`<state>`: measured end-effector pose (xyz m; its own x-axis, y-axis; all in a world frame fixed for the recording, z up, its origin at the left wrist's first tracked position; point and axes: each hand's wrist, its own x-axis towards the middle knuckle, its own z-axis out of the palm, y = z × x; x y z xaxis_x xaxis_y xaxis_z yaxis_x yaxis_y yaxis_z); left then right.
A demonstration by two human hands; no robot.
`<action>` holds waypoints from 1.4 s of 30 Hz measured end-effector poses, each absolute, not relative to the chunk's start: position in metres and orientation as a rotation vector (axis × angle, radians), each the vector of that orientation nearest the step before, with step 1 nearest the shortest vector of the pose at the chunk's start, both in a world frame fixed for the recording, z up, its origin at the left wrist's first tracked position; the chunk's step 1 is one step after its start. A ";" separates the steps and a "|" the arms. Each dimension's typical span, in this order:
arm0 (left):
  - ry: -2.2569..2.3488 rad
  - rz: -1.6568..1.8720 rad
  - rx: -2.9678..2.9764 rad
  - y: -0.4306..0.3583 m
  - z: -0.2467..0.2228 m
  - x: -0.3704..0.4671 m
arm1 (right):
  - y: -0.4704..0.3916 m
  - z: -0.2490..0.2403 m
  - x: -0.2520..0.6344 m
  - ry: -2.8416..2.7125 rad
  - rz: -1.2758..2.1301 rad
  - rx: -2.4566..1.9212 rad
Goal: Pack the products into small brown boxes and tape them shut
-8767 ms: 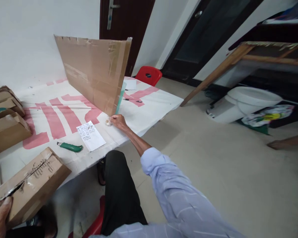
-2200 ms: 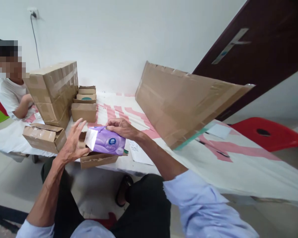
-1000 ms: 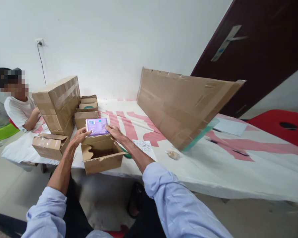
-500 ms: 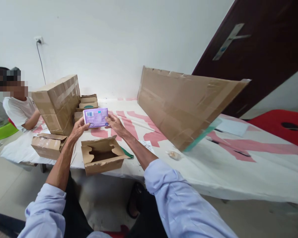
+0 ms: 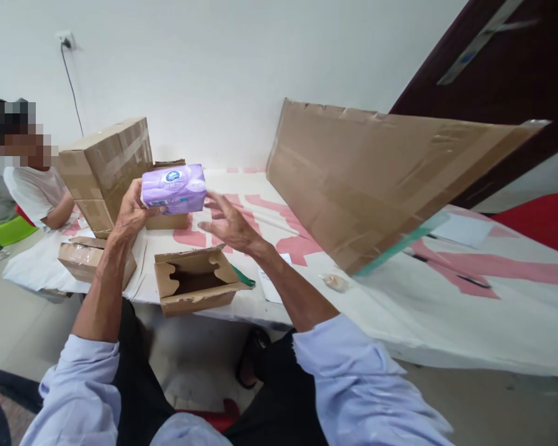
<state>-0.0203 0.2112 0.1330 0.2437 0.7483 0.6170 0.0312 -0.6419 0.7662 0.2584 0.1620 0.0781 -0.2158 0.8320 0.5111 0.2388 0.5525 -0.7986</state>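
Observation:
A purple plastic-wrapped pack [image 5: 186, 192] with a blue-and-white logo is held up above the table. My left hand [image 5: 134, 210] grips its left end, the thumb along the lower edge. My right hand [image 5: 232, 224] is beside the pack's right end, fingers spread and holding nothing; whether a fingertip touches the wrapper I cannot tell. Below both hands an open cardboard box [image 5: 199, 302] stands at the table's near edge, its flaps up and its inside dark. Part of another cardboard box [image 5: 170, 222] shows behind the pack.
Taped cartons [image 5: 116, 164] stand at the left, with a smaller box [image 5: 81, 260] in front. A large cardboard panel [image 5: 376, 179] leans at the right. A small wrapped item [image 5: 335, 282] and a pen [image 5: 474, 281] lie on the cloth. A person [image 5: 35, 192] sits at the far left.
The pack has been raised and tipped, so its logo face shows instead of the barcode. My right hand has let go and opened. The view has shifted slightly.

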 end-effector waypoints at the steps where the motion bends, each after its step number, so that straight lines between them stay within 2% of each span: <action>1: 0.736 1.469 1.872 0.214 0.127 -0.024 | 0.159 0.068 0.264 -1.804 0.740 -1.000; 5: 0.891 1.418 1.788 0.227 0.085 -0.033 | 0.154 0.025 0.281 -1.928 0.953 -1.277; 9: 1.137 1.339 1.659 0.242 0.033 -0.036 | 0.149 -0.004 0.284 -1.920 0.940 -1.165; 14: 1.290 1.297 1.642 0.266 -0.016 -0.038 | 0.135 -0.017 0.282 -1.815 0.922 -1.090; 21: 1.357 1.245 1.853 0.306 -0.029 -0.030 | 0.132 -0.025 0.279 -1.697 0.979 -1.092; 27: 1.500 1.031 1.966 0.311 -0.042 -0.031 | 0.138 -0.030 0.277 -1.634 1.034 -1.057; 31: 1.547 1.032 1.933 0.268 -0.050 -0.053 | 0.139 -0.034 0.283 -1.594 1.048 -1.060; 35: 1.490 1.254 1.693 0.175 -0.053 -0.082 | 0.142 -0.042 0.292 -1.480 1.005 -1.130; 38: 1.675 1.378 1.449 0.101 -0.055 -0.090 | 0.151 -0.048 0.294 -1.391 0.932 -1.195; 42: 1.727 1.269 1.495 0.054 -0.050 -0.067 | 0.188 -0.042 0.273 -1.382 0.842 -1.190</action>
<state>-0.0667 0.0541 -0.0503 -0.2535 0.9496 0.1843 0.4598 -0.0493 0.8866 0.2735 0.1879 -0.0422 0.0755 0.9600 0.2697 0.2008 0.2503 -0.9471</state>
